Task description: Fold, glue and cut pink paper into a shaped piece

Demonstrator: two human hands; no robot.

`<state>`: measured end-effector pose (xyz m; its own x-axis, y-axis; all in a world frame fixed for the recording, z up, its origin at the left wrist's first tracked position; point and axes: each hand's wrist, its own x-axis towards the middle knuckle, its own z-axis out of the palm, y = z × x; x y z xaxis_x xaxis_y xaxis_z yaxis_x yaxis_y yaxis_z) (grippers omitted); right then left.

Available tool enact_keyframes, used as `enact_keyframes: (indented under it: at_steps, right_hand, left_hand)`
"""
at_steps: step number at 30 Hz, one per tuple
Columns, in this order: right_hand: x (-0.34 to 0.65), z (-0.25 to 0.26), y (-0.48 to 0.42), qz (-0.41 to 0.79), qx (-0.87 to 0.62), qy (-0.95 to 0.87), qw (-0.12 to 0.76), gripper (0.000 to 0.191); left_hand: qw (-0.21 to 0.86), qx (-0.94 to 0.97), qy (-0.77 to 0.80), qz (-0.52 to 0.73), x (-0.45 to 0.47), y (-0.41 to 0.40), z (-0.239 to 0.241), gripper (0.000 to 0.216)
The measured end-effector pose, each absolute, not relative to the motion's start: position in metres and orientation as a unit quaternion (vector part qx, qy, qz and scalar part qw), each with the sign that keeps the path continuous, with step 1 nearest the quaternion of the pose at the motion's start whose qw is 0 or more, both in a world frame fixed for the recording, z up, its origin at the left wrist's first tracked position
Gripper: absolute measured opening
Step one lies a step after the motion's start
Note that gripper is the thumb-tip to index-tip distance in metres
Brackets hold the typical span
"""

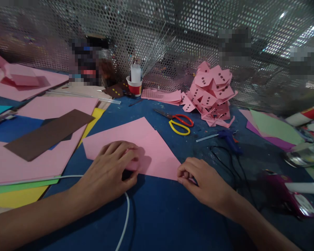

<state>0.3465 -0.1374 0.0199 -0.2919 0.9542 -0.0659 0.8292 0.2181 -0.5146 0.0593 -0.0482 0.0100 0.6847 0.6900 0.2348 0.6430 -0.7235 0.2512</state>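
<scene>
A pink paper sheet [143, 139] lies on the blue table [159, 216] in front of me. My left hand [110, 170] rests on its near left part, fingers curled over a small dark thing I cannot make out and the paper's edge. My right hand [201, 181] pinches the sheet's near right corner between thumb and fingers.
Scissors with red and yellow handles [179, 123] and a blue glue gun [229, 137] with a black cord lie beyond the sheet. A pile of pink cut-outs [211, 92] and a red cup [134, 85] stand by the mesh wall. Pink, brown, yellow sheets [42, 139] stack at left. A white cable [125, 219] runs under my left hand.
</scene>
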Motion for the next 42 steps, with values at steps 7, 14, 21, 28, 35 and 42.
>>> enact_keyframes:
  at_steps: [7, 14, 21, 28, 35, 42]
  right_hand:
    - [0.346, 0.019, -0.137, 0.235, -0.579, -0.769, 0.136, 0.012]
    - [0.346, 0.021, -0.137, 0.235, -0.582, -0.767, 0.131, 0.011]
    - [0.346, 0.021, -0.138, 0.232, -0.584, -0.768, 0.126, 0.012]
    - [0.346, 0.021, -0.138, 0.242, -0.587, -0.761, 0.131, 0.011]
    - [0.346, 0.02, -0.137, 0.233, -0.584, -0.767, 0.125, 0.011]
    - [0.346, 0.02, -0.136, 0.23, -0.581, -0.771, 0.123, 0.01]
  left_hand:
    - [0.067, 0.912, 0.372, 0.158, 0.056, -0.048, 0.008, 0.038]
    - [0.05, 0.909, 0.388, 0.141, 0.053, -0.047, 0.006, 0.043]
    - [0.059, 0.907, 0.39, 0.15, 0.051, -0.046, 0.006, 0.038]
    - [0.066, 0.902, 0.396, 0.158, 0.049, -0.045, 0.006, 0.035]
    - [0.071, 0.899, 0.399, 0.164, 0.046, -0.043, 0.007, 0.035]
    - [0.074, 0.892, 0.416, 0.158, 0.045, -0.045, 0.011, 0.034]
